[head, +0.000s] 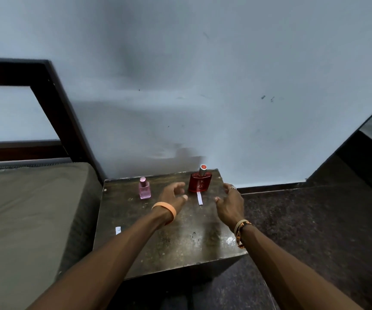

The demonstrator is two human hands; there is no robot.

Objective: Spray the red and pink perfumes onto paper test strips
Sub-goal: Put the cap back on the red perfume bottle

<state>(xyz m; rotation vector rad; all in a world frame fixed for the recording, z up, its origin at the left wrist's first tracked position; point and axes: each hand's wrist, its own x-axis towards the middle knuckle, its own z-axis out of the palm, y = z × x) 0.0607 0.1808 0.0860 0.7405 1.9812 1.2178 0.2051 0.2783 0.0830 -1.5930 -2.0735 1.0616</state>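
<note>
While both hands hover over the table [180, 242], neither holds anything. Left hand [172, 194]: fingers spread, loosely curled. Right hand [229, 203]: same, thumb out. I see no contact with bottle or paper.

Layout, clock on the tabletop:
- red perfume bottle [200, 183] at 1 o'clock, upright, near the back edge
- pink perfume bottle [145, 190] at 11 o'clock, upright, well apart from the red
- paper strip [199, 199] flat at the red bottle's 6 o'clock, far end close to its base; touching or not, can't tell
- second strip [118, 230] at 8 o'clock, right at the left table edge

My read: the hands flank the red bottle, left at its 8 o'clock, right at its 4 o'clock. This looks like the pickup for the red spray, and probably nothing has been sprayed yet.

To do it well:
- Right hand wraps the bottle body, index free for the top. Can't tell if the top is a cap or a bare nozzle, so check first.
- Left pinches the strip's near end and lifts it clear of the table.
- Aim the nozzle at the far end, near but not touching, and give one short press.
- Keep the sprayed strip apart from the 8 o'clock one, which is for the pink.
</note>
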